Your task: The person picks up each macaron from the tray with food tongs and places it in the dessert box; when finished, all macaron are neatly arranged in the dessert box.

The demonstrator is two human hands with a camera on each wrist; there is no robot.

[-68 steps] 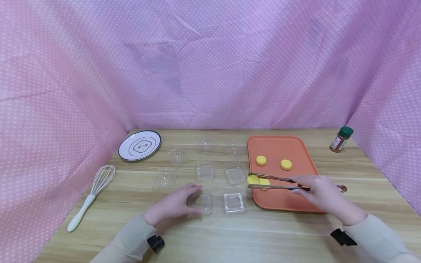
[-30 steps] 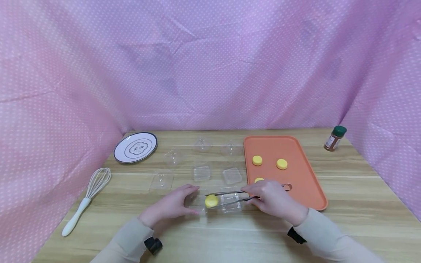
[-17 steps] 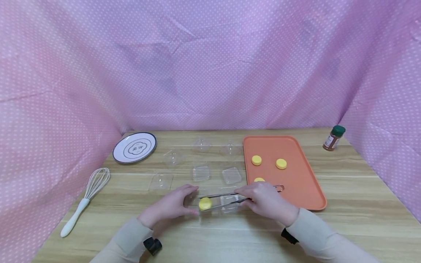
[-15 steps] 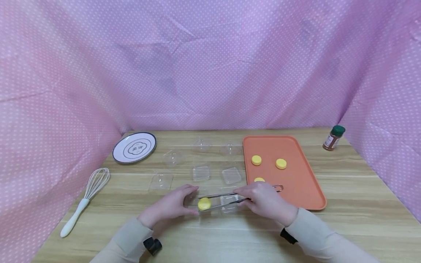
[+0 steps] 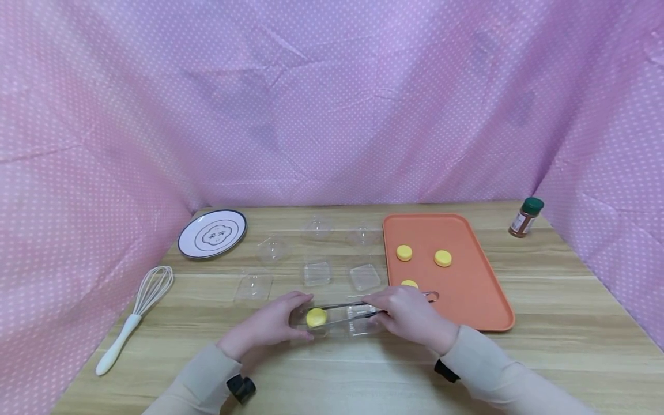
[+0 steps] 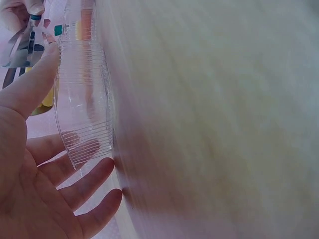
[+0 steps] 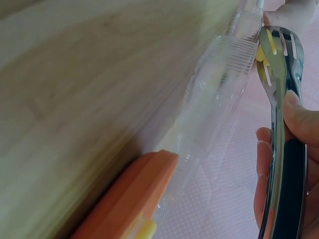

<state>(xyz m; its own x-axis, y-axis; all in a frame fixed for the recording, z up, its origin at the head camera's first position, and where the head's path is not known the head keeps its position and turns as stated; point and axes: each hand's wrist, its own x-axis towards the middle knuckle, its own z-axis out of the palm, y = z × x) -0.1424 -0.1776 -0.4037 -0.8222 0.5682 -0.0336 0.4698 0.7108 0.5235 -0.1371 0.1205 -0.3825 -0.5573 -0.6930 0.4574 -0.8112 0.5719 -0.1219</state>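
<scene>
Tongs (image 7: 280,139), gripped in my right hand (image 5: 412,317), pinch a yellow round piece (image 5: 316,317) over a clear plastic box (image 6: 87,99) near the middle of the tabletop (image 5: 332,380), though I cannot tell whether the piece touches the box. My left hand (image 5: 270,320) is beside that box with its fingers spread and nearly straight, thumb at the rim. Toward the right edge I have an orange tray (image 5: 456,294) bearing three more yellow pieces (image 5: 443,258), while a whisk (image 5: 135,319) lies along the left edge, a plate (image 5: 215,233) sits by the far left corner and a green-capped jar (image 5: 526,218) stands near the far right corner.
</scene>
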